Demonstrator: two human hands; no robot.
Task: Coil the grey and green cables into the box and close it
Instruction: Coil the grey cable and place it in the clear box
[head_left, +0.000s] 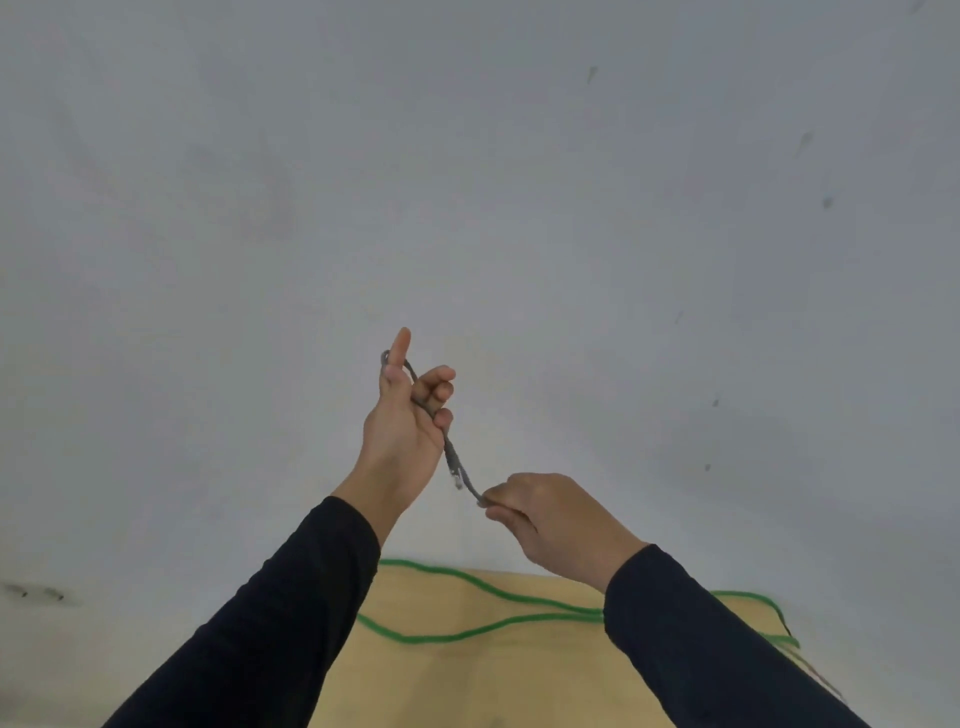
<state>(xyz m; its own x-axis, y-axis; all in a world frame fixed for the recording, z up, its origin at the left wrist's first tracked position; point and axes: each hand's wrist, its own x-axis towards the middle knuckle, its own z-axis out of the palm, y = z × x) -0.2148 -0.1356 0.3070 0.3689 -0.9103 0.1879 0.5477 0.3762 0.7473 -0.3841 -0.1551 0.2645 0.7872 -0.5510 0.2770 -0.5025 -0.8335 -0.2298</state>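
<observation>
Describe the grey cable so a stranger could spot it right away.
Start at the two raised hands before the pale wall. The grey cable runs from the left hand to the right hand. Unlike the green cable on the wooden surface, it is held up.

Your grey cable (453, 457) looks matt and rubbery; the green cable (467, 631) is glossy plastic on a smooth, pale wooden surface (467, 686); sleeves (270, 623) are matt black cloth.

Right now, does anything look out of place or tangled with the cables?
Nothing looks damaged or tangled. The grey cable runs between the left hand and right hand, its connector end hanging free between them. The green cable sprawls in loose, uncoiled loops on the tan surface below. No box is in view.
</observation>
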